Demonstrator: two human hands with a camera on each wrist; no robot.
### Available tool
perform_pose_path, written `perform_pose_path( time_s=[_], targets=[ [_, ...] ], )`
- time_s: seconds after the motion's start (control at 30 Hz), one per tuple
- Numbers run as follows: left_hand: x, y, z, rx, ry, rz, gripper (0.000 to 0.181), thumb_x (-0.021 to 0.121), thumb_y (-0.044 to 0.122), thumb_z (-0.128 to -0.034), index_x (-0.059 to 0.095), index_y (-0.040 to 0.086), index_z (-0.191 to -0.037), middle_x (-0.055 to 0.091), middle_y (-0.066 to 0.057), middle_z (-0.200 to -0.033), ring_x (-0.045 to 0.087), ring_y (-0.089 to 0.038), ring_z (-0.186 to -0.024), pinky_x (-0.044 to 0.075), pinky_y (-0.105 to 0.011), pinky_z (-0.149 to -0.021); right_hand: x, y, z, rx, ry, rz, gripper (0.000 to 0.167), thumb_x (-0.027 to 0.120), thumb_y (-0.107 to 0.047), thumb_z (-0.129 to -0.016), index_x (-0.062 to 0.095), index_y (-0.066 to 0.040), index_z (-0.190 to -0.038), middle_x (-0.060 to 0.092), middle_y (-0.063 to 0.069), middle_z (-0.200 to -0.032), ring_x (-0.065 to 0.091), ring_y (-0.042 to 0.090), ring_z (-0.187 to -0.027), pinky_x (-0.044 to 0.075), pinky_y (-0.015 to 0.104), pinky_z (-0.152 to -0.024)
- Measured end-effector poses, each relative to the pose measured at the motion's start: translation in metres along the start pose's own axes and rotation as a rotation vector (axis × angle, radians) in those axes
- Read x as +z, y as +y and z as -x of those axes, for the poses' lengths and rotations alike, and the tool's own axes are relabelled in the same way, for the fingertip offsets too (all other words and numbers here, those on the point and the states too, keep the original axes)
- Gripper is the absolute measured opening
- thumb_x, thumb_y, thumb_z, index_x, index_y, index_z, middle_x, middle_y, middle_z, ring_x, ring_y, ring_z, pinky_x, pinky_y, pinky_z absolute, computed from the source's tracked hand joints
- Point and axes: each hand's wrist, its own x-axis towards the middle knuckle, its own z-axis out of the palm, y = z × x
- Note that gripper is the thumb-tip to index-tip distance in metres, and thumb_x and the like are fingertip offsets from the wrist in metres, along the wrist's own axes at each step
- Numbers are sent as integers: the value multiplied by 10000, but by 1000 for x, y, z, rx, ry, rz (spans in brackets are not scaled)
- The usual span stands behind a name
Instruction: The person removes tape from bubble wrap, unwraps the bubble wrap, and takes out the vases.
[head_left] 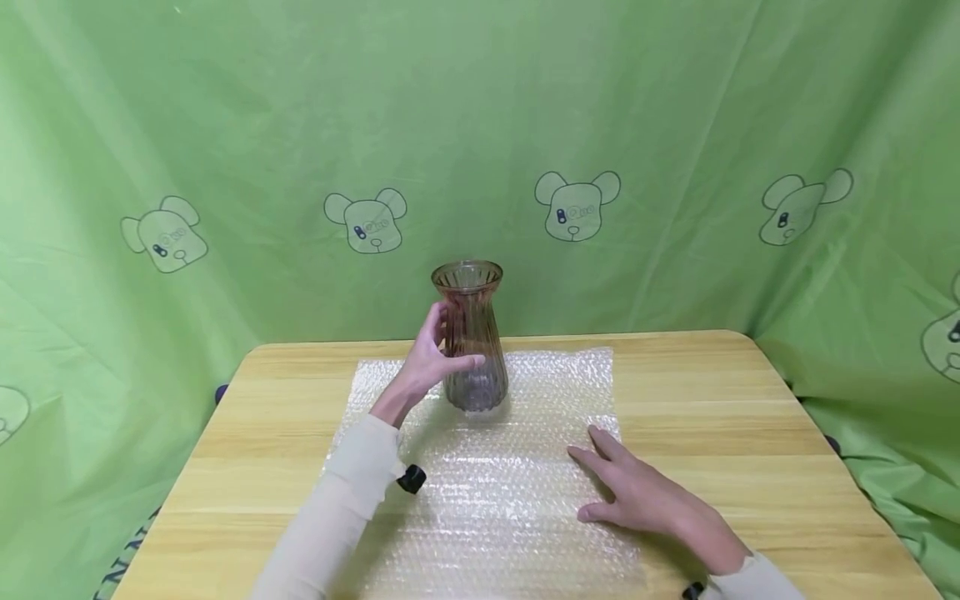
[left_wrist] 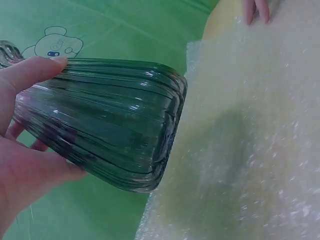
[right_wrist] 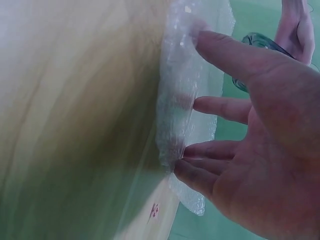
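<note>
A ribbed glass vase [head_left: 477,333], pinkish at its flared neck and greyer below, is upright over the far part of a bubble wrap sheet [head_left: 495,483]. My left hand [head_left: 433,357] grips the vase from the left, thumb across its front. In the left wrist view the vase's base [left_wrist: 165,130] shows above the sheet, apart from it. My right hand [head_left: 637,492] rests its spread fingertips on the right edge of the bubble wrap. Seen from the right wrist, the fingers [right_wrist: 220,107] are fairly straight and touch that edge [right_wrist: 175,115].
The bubble wrap lies on a wooden table [head_left: 712,400] with rounded far corners. A green curtain [head_left: 465,125] printed with bear heads hangs behind and on both sides. Dark wrist devices [head_left: 412,478] sit by the sleeves.
</note>
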Motion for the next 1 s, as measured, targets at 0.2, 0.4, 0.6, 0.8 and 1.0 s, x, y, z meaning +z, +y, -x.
perform_pose_path(
  time_s=[0.2,0.4,0.6,0.8,1.0],
  targets=[
    [-2,-1,-13,43,13,13,1095,905,53,-727,271,268,-1594,397,-116,-1595,355,-298,-1476,294,-516,-1218,2,1,3,-6,3,14,833,800,-455,-862,489,-27,-1505,234,402,-1574,329,573,-1409,431,650,-1070],
    [-1,-1,-24,96,31,10,1071,901,6,-710,313,266,-1567,430,-68,-1565,386,-262,-1457,304,-474,-1220,0,2,6,-11,5,27,812,803,-432,-870,493,-27,-1503,245,393,-1576,321,557,-1423,444,626,-1072],
    [0,-11,-39,115,29,-15,1037,909,-5,-694,356,257,-1531,463,-54,-1536,409,-257,-1444,325,-477,-1210,1,2,10,-35,21,45,826,782,-478,-875,493,-28,-1503,269,403,-1557,372,562,-1390,467,617,-1049],
    [-1,-12,-48,116,40,-63,1032,906,5,-700,350,246,-1536,456,-79,-1535,409,-290,-1437,337,-535,-1193,-1,2,11,-28,22,50,834,768,-500,-879,486,-35,-1511,260,392,-1569,359,555,-1402,452,619,-1062],
    [-4,-17,-54,93,46,-58,1090,902,22,-716,295,257,-1590,409,-71,-1585,367,-274,-1468,299,-524,-1215,0,2,12,-16,25,31,840,747,-536,-883,483,-52,-1517,247,379,-1582,340,548,-1416,428,629,-1078]
  ],
)
